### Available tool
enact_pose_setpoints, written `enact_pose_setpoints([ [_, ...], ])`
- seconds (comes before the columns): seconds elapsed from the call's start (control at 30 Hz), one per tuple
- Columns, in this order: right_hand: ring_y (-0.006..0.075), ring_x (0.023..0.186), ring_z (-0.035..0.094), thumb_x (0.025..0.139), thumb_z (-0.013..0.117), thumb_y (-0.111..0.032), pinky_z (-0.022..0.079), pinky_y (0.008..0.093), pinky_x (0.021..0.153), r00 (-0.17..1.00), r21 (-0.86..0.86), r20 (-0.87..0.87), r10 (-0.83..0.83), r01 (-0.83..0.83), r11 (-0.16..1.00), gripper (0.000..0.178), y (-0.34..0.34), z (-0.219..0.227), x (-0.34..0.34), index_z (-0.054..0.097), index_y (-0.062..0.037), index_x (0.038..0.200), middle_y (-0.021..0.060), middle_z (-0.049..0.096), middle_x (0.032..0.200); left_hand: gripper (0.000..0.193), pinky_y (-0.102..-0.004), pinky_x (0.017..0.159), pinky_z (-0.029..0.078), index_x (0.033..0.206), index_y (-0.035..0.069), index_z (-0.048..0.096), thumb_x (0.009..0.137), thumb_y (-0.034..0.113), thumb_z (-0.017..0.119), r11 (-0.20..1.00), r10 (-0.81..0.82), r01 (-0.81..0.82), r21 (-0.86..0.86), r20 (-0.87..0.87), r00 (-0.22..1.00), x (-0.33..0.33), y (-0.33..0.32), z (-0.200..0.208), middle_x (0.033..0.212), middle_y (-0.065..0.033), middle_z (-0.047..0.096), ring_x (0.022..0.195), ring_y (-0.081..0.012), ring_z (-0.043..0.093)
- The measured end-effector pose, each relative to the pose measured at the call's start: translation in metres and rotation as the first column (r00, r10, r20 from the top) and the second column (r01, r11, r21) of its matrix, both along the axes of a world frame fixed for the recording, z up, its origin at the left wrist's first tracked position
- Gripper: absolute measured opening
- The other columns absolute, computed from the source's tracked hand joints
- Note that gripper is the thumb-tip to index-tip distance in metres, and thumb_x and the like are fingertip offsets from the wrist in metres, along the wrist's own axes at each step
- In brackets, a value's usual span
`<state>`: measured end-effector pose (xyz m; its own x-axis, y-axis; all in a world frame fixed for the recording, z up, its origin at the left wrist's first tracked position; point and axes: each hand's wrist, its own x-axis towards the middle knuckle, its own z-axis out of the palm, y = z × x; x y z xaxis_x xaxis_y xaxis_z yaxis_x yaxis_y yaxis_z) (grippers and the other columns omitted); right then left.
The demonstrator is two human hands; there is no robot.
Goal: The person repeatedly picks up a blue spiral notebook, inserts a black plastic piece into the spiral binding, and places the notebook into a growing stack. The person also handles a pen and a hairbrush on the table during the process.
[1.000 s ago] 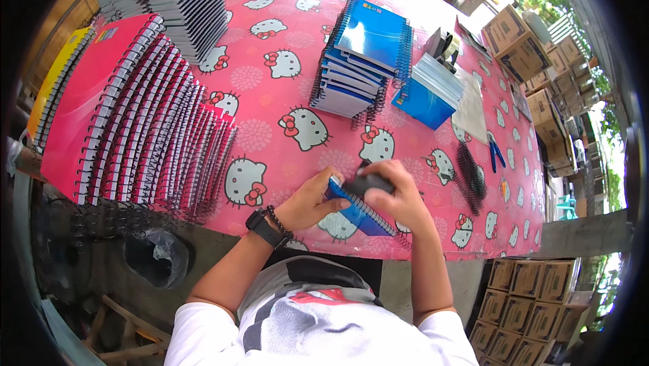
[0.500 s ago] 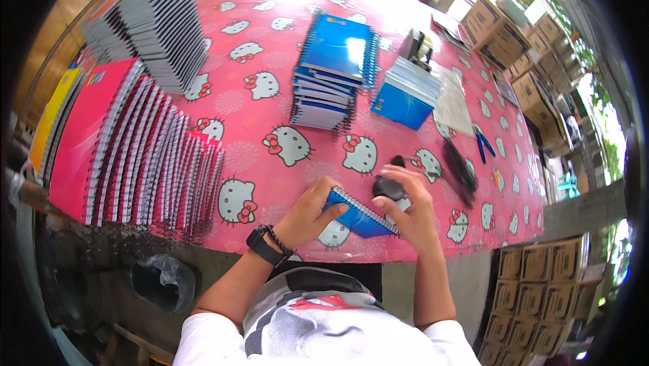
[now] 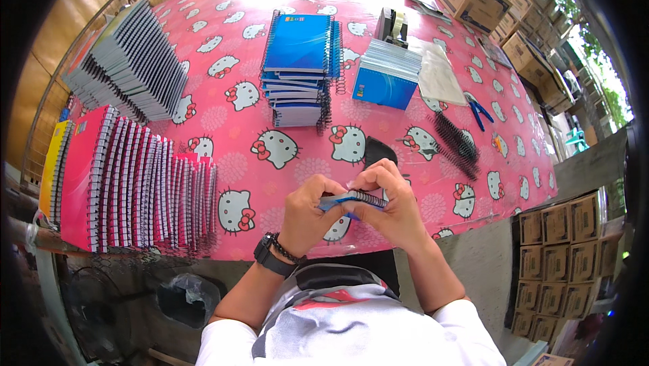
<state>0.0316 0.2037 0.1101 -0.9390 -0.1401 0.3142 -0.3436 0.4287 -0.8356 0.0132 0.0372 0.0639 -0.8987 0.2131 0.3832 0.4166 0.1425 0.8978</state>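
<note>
Close to the table's near edge, a blue-covered notebook (image 3: 350, 197) with a dark spiral binding is held up between both hands. My left hand (image 3: 304, 210) pinches its left end, thumb in front. On the spiral side, my right hand (image 3: 392, 212) grips it with thumb and fingers. Just beyond the right hand lies a black object (image 3: 380, 151), partly covered by the fingers; its kind is unclear. To the right rests a bundle of black spiral coils (image 3: 454, 146), with blue-handled pliers (image 3: 478, 113) behind it.
Spiral-bound blue notebooks (image 3: 297, 44) are piled mid-table, beside a stack of blue-covered sheets (image 3: 384, 87) and a tape dispenser (image 3: 393, 26). Pink-red notebooks (image 3: 84, 180) stand at left, before a tall stack of notebooks (image 3: 138, 61). Cardboard boxes (image 3: 558, 258) are stacked beyond the table's right edge.
My right hand has come down and closed on the notebook's spiral side. Both hands are nearer each other, and the notebook is tilted more upright. The head view has shifted slightly.
</note>
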Motion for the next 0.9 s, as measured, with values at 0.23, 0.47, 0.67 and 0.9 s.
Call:
enact_pose_setpoints([
  [0.23, 0.0220, 0.079, 0.054, 0.074, 0.075, -0.009, 0.044, 0.0321, 0.070, 0.995, -0.063, -0.084, 0.046, -0.052, 0.997, 0.020, 0.001, -0.002, -0.001, 0.063, -0.0035, 0.089, 0.0055, 0.059, 0.077, 0.022, -0.0272, 0.059, 0.049, 0.085, 0.005, 0.061, 0.072, 0.006, 0.078, 1.000, -0.011, 0.010, -0.005, -0.110, 0.994, -0.002, 0.000, 0.001, 0.079, -0.0067, 0.064, 0.069, -0.0172, 0.063],
  [0.47, 0.0220, 0.075, 0.054, 0.078, 0.072, -0.012, 0.045, 0.0316, 0.065, 0.967, 0.101, -0.242, 0.079, -0.056, 0.993, 0.018, 0.001, -0.001, -0.002, 0.062, -0.0014, 0.088, 0.0077, 0.061, 0.081, 0.023, -0.0245, 0.067, 0.051, 0.087, 0.002, 0.059, 0.073, 0.002, 0.077, 0.999, -0.039, 0.039, -0.018, 0.009, 0.999, 0.002, -0.004, 0.006, 0.084, -0.0064, 0.065, 0.074, -0.0114, 0.063],
  [0.67, 0.0323, 0.089, 0.053, 0.085, 0.064, -0.014, 0.046, 0.0394, 0.077, 0.955, 0.185, -0.207, 0.212, -0.175, 0.967, 0.023, 0.006, -0.002, -0.002, 0.058, -0.0023, 0.104, 0.0133, 0.057, 0.094, 0.025, -0.0215, 0.065, 0.050, 0.089, 0.002, 0.054, 0.077, 0.003, 0.076, 0.993, -0.081, 0.068, 0.094, 0.143, 0.986, 0.003, -0.003, 0.007, 0.082, -0.0033, 0.063, 0.073, -0.0072, 0.059],
  [0.9, 0.0269, 0.113, 0.049, 0.092, 0.058, -0.030, 0.037, 0.0371, 0.096, 0.861, -0.049, -0.423, -0.280, 0.287, 0.957, 0.048, 0.037, 0.018, -0.010, 0.046, -0.0013, 0.128, 0.0160, 0.053, 0.123, 0.029, -0.0235, 0.066, 0.047, 0.102, 0.005, 0.051, 0.082, 0.010, 0.072, 0.887, 0.285, -0.244, 0.393, -0.047, 0.957, -0.035, -0.019, 0.045, 0.092, -0.0042, 0.052, 0.080, -0.0100, 0.054],
])
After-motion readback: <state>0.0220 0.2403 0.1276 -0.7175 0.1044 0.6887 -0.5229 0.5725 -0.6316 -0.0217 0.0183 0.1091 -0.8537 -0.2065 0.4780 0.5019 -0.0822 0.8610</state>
